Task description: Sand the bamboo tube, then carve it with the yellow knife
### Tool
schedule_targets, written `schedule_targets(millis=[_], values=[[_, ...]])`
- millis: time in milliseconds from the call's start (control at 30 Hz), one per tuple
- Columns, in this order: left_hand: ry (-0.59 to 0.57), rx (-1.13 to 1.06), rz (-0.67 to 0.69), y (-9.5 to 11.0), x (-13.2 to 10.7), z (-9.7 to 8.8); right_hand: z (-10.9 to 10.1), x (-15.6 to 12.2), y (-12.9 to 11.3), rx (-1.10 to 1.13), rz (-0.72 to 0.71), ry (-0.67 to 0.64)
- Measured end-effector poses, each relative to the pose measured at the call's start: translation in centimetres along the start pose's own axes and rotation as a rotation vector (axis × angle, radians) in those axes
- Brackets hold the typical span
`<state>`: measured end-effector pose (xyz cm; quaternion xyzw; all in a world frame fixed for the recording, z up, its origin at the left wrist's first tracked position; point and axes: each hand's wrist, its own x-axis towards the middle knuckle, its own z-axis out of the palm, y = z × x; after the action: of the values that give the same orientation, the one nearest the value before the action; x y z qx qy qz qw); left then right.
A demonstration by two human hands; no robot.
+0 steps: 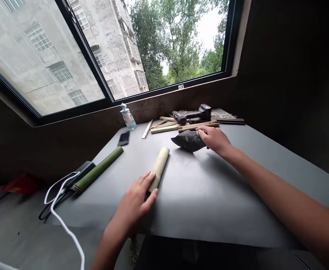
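A pale, peeled bamboo length (161, 162) lies on the grey tabletop (198, 210). My left hand (139, 193) grips its near end, fingers over the top and thumb along the right side. On the far right of the table, my right hand (213, 138) is closed at the right end of a broad, dark chopping knife (189, 140). The knife's handle is mostly hidden by the fingers. Its wide blade points left, low over the table. A longer green bamboo piece (99, 168) rests along the table's left edge, apart from both hands.
Behind the knife lie a cordless drill (192, 114) and several split bamboo strips (164, 128). A light-blue bottle (128, 118) and a dark, pixelated flat object (123, 138) stand far left. A white cable (65, 225) hangs off the left edge. The window (164, 86) is beyond.
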<state>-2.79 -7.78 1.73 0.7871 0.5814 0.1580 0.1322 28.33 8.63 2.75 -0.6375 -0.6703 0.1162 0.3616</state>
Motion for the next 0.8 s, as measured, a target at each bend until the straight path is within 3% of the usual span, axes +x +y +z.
schedule_targets(millis=[167,300,433,600,700,800], values=[[-0.132,-0.104,0.034,-2.0,4.2,-2.9,0.0,0.3,0.1,0.008,0.006,-0.086],[-0.167,-0.116,0.037,-4.1,8.6,-3.2,0.2,0.4,0.2,0.059,-0.018,-0.142],[-0.096,-0.041,0.025,-5.2,11.6,-1.3,0.4,0.0,-0.5,0.18,-0.111,-0.305],[-0.051,0.062,-0.028,-6.0,13.8,0.1,0.2,-1.0,-1.5,0.346,-0.188,-0.717],[0.036,0.149,-0.143,-8.4,17.1,-1.5,0.6,-1.3,-1.6,0.384,-0.17,-0.807],[0.179,0.232,-0.369,-12.2,22.2,-4.6,1.3,-1.2,-1.4,0.37,-0.153,-0.764]])
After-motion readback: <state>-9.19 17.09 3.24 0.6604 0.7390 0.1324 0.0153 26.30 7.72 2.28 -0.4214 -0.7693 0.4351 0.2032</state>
